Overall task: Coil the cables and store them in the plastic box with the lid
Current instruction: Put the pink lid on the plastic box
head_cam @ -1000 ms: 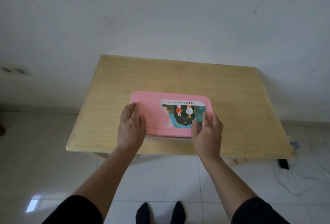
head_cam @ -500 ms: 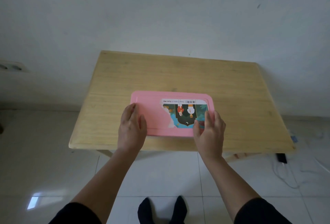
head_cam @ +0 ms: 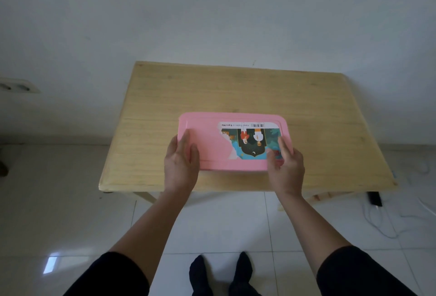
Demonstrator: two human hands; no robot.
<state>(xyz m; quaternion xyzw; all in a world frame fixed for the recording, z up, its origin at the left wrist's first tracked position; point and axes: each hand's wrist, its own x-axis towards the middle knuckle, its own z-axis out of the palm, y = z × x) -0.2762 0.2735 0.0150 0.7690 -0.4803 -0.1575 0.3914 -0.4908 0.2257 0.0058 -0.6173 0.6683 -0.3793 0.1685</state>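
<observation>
Head view: the pink lid (head_cam: 212, 144) lies flat on the wooden table (head_cam: 306, 111), near its front edge, long axis running left to right. The left hand (head_cam: 180, 166) and right hand (head_cam: 286, 169) rest on the lid's near corners, fingers straight and flat, equally close. No cables show on the table; the box beneath the lid is hidden.

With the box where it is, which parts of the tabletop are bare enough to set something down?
Bare wood lies between the pink plastic lid and the far edge of the light wooden table, and on strips beside either short end. The near edge is crowded: the left hand and right hand rest on the lid.
</observation>
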